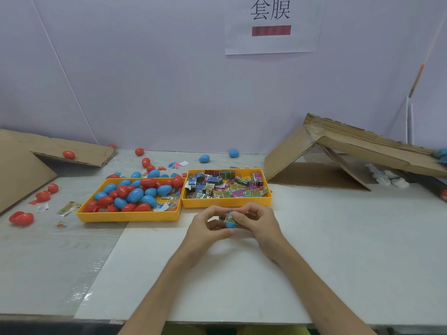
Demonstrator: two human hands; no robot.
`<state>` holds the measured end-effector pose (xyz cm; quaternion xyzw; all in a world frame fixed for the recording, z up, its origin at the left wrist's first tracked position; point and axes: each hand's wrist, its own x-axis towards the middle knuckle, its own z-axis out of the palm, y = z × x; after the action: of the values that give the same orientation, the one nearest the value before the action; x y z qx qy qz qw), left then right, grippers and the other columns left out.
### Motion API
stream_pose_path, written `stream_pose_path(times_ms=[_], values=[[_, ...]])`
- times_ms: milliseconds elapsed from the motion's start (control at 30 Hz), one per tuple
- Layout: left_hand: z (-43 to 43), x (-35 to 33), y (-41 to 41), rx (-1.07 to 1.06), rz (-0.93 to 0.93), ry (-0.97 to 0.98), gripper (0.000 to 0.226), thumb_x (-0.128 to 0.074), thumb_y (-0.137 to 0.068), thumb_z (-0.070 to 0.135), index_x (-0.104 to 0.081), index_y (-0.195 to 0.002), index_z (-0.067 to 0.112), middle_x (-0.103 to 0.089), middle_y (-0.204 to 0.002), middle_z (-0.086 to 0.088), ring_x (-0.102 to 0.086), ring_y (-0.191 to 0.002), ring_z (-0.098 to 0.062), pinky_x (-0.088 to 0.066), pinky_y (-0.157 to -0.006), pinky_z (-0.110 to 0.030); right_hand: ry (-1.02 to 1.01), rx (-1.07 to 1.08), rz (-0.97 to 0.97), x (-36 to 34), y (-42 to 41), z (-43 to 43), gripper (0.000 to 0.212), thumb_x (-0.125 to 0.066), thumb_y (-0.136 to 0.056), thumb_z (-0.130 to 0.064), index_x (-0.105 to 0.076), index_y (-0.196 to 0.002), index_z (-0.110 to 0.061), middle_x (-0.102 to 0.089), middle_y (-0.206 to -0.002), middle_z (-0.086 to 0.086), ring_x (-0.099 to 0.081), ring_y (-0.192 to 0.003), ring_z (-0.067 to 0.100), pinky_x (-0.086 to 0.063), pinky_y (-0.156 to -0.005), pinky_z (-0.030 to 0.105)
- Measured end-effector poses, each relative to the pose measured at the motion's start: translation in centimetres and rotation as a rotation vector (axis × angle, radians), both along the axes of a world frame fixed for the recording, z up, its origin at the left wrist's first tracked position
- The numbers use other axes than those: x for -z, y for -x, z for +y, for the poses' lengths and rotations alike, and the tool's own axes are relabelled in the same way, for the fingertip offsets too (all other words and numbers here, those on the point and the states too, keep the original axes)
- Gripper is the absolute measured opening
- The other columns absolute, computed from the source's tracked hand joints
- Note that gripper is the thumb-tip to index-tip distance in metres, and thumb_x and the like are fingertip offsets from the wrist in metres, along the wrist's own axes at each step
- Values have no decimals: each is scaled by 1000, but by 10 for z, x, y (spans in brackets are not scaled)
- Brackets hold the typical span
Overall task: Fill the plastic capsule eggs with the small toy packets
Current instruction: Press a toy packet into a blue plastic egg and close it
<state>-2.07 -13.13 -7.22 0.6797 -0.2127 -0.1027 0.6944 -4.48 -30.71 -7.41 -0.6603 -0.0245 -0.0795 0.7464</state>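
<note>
White table (338, 238); left hand (205, 228), right hand (260, 222) both pinch 1 blue capsule egg (231, 224); toy packet (228, 216) inside

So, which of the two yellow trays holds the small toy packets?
The right tray, beside the cardboard ramp: it is full of printed packets, while the left tray holds red and blue eggs.

I see paper sign (272, 25), black characters, top centre on wall. Folded cardboard ramp (338, 146) at right on bench (338, 238), white foam scraps (389, 178) beneath. Flat cardboard sheet (21, 160) far left.
</note>
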Motion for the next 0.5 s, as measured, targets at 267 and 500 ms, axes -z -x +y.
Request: stream_pose_path(times_ms=[267, 500], values=[[-1, -1, 0, 6, 5, -31, 40, -83, -73, 1, -68, -105, 21, -72, -103, 7, -74, -89, -20, -57, -74, -26, -7, 7, 36, -2, -1, 2, 13, -74, -89, -14, -70, -86, -2, -74, -92, 19, -73, -89, 30, -62, -78, 42], [-1, 0, 0, -3, -11, -50, 41, -83, -69, 3, -70, -102, 23, -73, -105, 2, -72, -89, -18, -57, -75, -26, 49, 55, 20, 0, -1, 2, 12, -71, -92, -12, -71, -85, -2, -75, -89, 13, -74, -86, 26, -61, -73, 34]])
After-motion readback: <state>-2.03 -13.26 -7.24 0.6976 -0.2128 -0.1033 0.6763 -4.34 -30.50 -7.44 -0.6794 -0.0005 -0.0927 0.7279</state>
